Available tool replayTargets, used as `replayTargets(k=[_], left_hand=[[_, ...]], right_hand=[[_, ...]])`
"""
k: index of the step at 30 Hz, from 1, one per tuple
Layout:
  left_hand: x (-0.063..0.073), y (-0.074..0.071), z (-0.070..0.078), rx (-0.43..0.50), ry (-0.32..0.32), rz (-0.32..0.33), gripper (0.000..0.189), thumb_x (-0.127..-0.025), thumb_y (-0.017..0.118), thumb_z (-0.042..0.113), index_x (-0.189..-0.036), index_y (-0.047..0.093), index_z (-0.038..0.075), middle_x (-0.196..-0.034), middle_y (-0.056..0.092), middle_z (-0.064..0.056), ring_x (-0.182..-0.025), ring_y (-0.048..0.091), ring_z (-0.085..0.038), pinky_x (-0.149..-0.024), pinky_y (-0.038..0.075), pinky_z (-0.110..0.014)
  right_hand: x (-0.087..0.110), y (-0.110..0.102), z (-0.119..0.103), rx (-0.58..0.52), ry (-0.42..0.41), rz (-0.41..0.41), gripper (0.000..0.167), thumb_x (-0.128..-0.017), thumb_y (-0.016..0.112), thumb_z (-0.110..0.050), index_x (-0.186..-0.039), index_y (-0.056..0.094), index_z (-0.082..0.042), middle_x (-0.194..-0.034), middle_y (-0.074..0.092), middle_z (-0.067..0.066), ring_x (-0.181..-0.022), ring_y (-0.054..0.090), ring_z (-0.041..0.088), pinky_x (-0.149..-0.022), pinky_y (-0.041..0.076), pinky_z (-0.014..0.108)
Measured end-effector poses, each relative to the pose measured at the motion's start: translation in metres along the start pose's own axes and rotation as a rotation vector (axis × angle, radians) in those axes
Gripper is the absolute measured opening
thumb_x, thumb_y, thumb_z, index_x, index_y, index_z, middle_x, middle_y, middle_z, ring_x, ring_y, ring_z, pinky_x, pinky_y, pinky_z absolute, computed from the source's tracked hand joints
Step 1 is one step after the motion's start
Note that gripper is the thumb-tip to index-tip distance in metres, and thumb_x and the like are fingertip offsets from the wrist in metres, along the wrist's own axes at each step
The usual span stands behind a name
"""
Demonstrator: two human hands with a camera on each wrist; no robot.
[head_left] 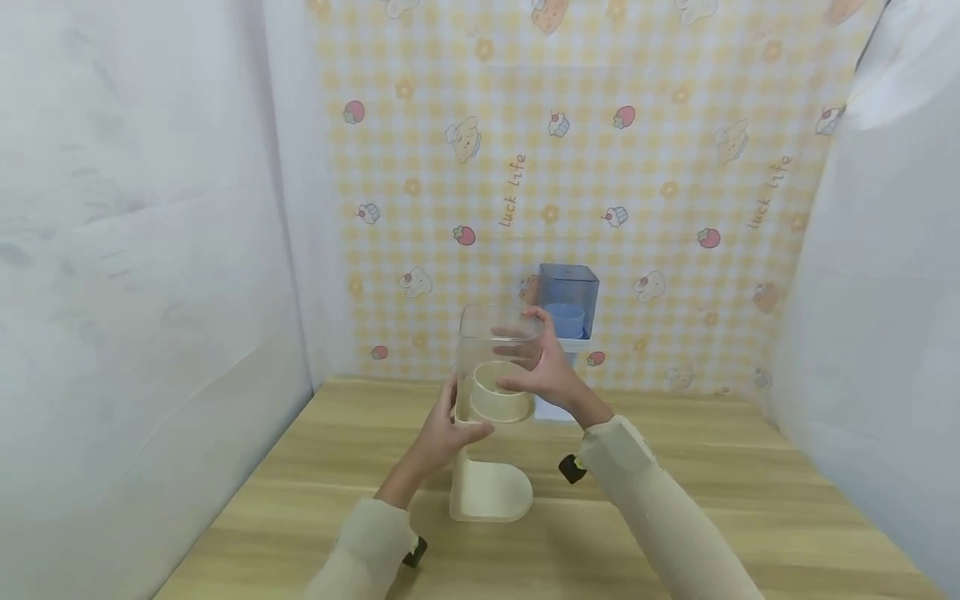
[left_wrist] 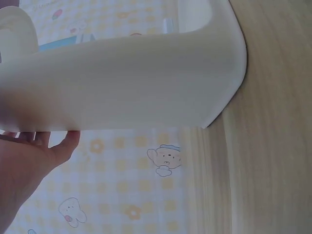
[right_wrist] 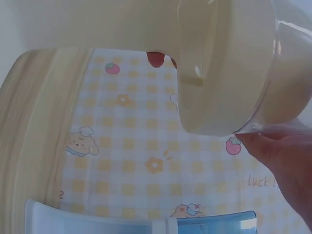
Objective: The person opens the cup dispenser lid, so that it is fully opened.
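Cream stand [head_left: 495, 492]: upright mid-bench [head_left: 337, 500], base looks set down on the wood.
Clear box [head_left: 472, 354]: atop the stand, around the cream cup [head_left: 498, 406]; can't tell if fully seated.
Left hand [head_left: 442, 433]: grips the stand's upper left side, thumb in front.
Right hand [head_left: 553, 371]: spread wide, holding the box's right side; fingers behind show through.
Handling: I'd brace the stand with the left, keep the box square over the cup, force even, no squeezing the walls.
Left wrist view: stand's outer wall and base edge; head view misses the wall.
Right wrist view: cup's underside, hidden from head view.
Blue unit [head_left: 567, 302]: behind, near the patterned cloth [head_left: 660, 150].
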State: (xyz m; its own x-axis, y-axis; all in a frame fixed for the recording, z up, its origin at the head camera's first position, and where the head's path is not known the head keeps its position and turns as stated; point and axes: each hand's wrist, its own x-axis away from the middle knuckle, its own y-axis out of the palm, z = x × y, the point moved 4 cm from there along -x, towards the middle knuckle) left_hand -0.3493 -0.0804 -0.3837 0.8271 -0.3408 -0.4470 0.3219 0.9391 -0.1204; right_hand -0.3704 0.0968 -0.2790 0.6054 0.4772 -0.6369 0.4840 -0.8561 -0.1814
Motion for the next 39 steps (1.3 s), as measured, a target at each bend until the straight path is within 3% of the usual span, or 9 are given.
replayTargets(k=[5, 10, 14, 21, 25, 29, 35, 39], left_hand=[[0.001, -0.001, -0.004, -0.02, 0.004, 0.024, 0.093, -0.086, 0.078, 0.017, -0.155, 0.016, 0.018, -0.149, 0.038, -0.011, -0.127, 0.046, -0.033, -0.101, 0.047, -0.047], [-0.002, 0.0, -0.003, -0.045, 0.046, 0.013, 0.09, -0.087, 0.077, 0.017, -0.154, 0.018, 0.016, -0.146, 0.041, -0.011, -0.126, 0.048, -0.032, -0.1, 0.048, -0.046], [-0.003, 0.002, -0.002, -0.062, 0.058, 0.006, 0.085, -0.088, 0.076, 0.015, -0.152, 0.021, 0.019, -0.142, 0.045, -0.01, -0.121, 0.053, -0.029, -0.099, 0.049, -0.042], [-0.003, 0.002, -0.001, -0.094, 0.104, -0.007, 0.086, -0.09, 0.072, 0.015, -0.155, 0.015, 0.012, -0.142, 0.045, -0.016, -0.121, 0.054, -0.032, -0.1, 0.049, -0.045], [-0.005, 0.001, 0.001, -0.106, 0.125, -0.026, 0.09, -0.091, 0.071, 0.021, -0.157, 0.009, 0.015, -0.144, 0.044, -0.016, -0.124, 0.052, -0.033, -0.102, 0.046, -0.049], [-0.006, 0.0, 0.002, -0.132, 0.136, -0.024, 0.089, -0.091, 0.072, 0.028, -0.156, 0.013, 0.018, -0.14, 0.05, -0.012, -0.12, 0.055, -0.03, -0.101, 0.047, -0.048], [-0.009, 0.0, -0.001, -0.147, 0.174, -0.001, 0.072, -0.09, 0.072, 0.024, -0.149, 0.034, 0.007, -0.121, 0.061, -0.014, -0.101, 0.063, -0.023, -0.087, 0.056, -0.039], [-0.011, 0.0, 0.0, -0.158, 0.158, 0.015, 0.073, -0.089, 0.072, 0.022, -0.149, 0.035, 0.002, -0.12, 0.062, -0.014, -0.097, 0.064, -0.017, -0.083, 0.056, -0.032]], right_hand=[[0.0, 0.004, -0.002, 0.029, 0.005, 0.012, 0.1, -0.07, 0.092, -0.031, -0.134, 0.018, -0.014, -0.141, 0.05, 0.026, -0.121, 0.057, 0.042, -0.105, 0.041, 0.055], [-0.001, 0.003, -0.002, 0.04, -0.034, 0.027, 0.097, -0.072, 0.091, -0.027, -0.135, 0.019, -0.014, -0.139, 0.048, 0.033, -0.119, 0.053, 0.053, -0.101, 0.043, 0.059], [0.001, 0.001, -0.002, 0.043, -0.051, 0.031, 0.096, -0.073, 0.091, -0.025, -0.136, 0.019, -0.012, -0.138, 0.047, 0.035, -0.118, 0.055, 0.05, -0.1, 0.042, 0.062], [0.0, 0.002, -0.001, 0.039, -0.051, 0.018, 0.094, -0.073, 0.089, -0.012, -0.135, 0.019, -0.011, -0.137, 0.051, 0.029, -0.119, 0.055, 0.049, -0.101, 0.043, 0.059], [-0.002, 0.001, -0.003, 0.06, -0.077, 0.023, 0.101, -0.07, 0.092, -0.018, -0.136, 0.017, -0.005, -0.136, 0.05, 0.031, -0.118, 0.054, 0.052, -0.1, 0.041, 0.064], [-0.003, 0.001, -0.004, 0.088, -0.084, 0.022, 0.104, -0.069, 0.093, -0.022, -0.136, 0.016, -0.005, -0.137, 0.049, 0.033, -0.118, 0.055, 0.049, -0.099, 0.042, 0.063], [0.001, 0.0, -0.006, 0.12, -0.113, 0.022, 0.099, -0.068, 0.09, -0.004, -0.135, 0.018, -0.005, -0.136, 0.047, 0.036, -0.118, 0.056, 0.049, -0.097, 0.037, 0.072], [0.002, -0.001, -0.007, 0.157, -0.137, 0.031, 0.097, -0.066, 0.085, 0.01, -0.136, 0.019, -0.002, -0.136, 0.05, 0.031, -0.117, 0.056, 0.049, -0.098, 0.042, 0.065]])
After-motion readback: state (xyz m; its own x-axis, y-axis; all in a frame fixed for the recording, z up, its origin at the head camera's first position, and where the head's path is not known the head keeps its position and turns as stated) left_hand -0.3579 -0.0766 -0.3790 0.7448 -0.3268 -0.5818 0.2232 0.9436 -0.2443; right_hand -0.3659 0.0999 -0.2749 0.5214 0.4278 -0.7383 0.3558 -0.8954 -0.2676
